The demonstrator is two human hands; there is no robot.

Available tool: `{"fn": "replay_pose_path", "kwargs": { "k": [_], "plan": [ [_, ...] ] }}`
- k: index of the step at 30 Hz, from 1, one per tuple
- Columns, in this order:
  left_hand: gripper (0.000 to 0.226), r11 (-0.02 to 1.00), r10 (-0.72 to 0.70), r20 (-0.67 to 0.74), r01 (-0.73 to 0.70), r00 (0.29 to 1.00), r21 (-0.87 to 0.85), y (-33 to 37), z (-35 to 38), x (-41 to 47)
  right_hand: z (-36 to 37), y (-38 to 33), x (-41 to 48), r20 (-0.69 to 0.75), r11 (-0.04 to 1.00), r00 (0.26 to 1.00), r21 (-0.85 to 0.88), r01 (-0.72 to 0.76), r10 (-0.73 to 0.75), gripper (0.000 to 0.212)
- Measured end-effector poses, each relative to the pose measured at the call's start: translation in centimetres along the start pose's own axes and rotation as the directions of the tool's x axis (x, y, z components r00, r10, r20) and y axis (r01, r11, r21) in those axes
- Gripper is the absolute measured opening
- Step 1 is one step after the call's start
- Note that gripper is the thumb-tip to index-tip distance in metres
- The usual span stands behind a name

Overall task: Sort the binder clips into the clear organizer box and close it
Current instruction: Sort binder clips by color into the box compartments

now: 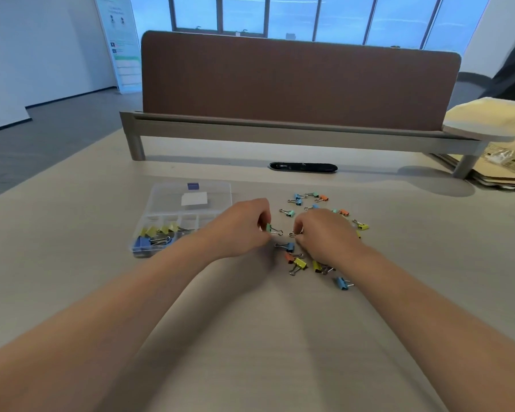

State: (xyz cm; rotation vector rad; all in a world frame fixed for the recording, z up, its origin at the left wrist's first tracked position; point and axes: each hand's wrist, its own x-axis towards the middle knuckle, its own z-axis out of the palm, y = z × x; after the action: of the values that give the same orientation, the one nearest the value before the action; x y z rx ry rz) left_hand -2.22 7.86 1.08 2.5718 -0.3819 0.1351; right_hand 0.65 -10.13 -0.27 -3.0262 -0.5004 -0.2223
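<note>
While my left hand (241, 230) pinches a green binder clip (268, 228) between thumb and fingertips, just above the desk (250, 337), my right hand (324, 236) sits just to the right of it. Its fingers are curled down around a second clip (293, 234). Only that clip's wire handles show, so I cannot tell its colour.

The clear organizer box (188, 221) lies open on the desk to the left of my left hand, with its lid (214, 197) laid back on the far side. Yellow clips (158, 230) fill a compartment at its left end, and blue clips (144, 242) fill the one just nearer to me.

The loose clips are scattered around my right hand. A blue clip (289, 246), an orange clip (289, 257) and a yellow clip (300, 264) lie close together just near of my fingertips. Another blue one (342, 283) sits nearer still, to the right. A far cluster (309, 199) of blue, green and orange clips lies beyond my hands.

Farther off, a black cable slot (303, 167) is set into the desk before a brown divider panel (295, 81), and flattened cardboard (503, 171) lies at the far right.
</note>
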Motion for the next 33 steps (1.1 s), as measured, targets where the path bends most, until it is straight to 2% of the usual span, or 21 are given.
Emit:
{"fn": "replay_pose_path", "kwargs": {
  "k": [7,12,19,24,29,33],
  "plan": [
    [0.010,0.999,0.003,-0.018,-0.004,1.000,-0.051,-0.7,-0.9,-0.8,0.0,-0.4,0.3,0.005,1.000,1.000,0.003,0.016,-0.016,0.018],
    [0.011,0.995,-0.043,-0.051,0.038,0.998,-0.089,-1.5,-1.8,-1.6,-0.7,-1.9,0.7,-0.013,0.996,0.999,0.075,0.038,-0.037,0.017],
    [0.011,0.994,-0.081,-0.073,0.075,0.994,-0.085,-3.2,-3.6,-3.1,-0.5,-3.9,1.3,0.150,1.000,0.989,0.013,0.017,-0.019,0.009],
    [0.010,0.997,-0.063,-0.086,0.058,0.994,-0.055,-3.8,-3.8,-3.3,-0.6,-4.4,1.4,0.198,0.995,0.980,0.093,-0.020,0.001,0.014],
    [0.010,0.995,-0.064,-0.071,0.059,0.995,-0.076,-3.7,-3.6,-3.1,-1.0,-4.4,1.3,0.157,0.988,0.987,0.155,0.013,-0.038,0.007],
    [0.011,0.997,-0.065,-0.058,0.062,0.996,-0.049,-3.7,-3.4,-3.2,-1.0,-4.4,1.2,0.075,0.985,0.996,0.168,0.039,-0.052,0.014]
  ]
}}
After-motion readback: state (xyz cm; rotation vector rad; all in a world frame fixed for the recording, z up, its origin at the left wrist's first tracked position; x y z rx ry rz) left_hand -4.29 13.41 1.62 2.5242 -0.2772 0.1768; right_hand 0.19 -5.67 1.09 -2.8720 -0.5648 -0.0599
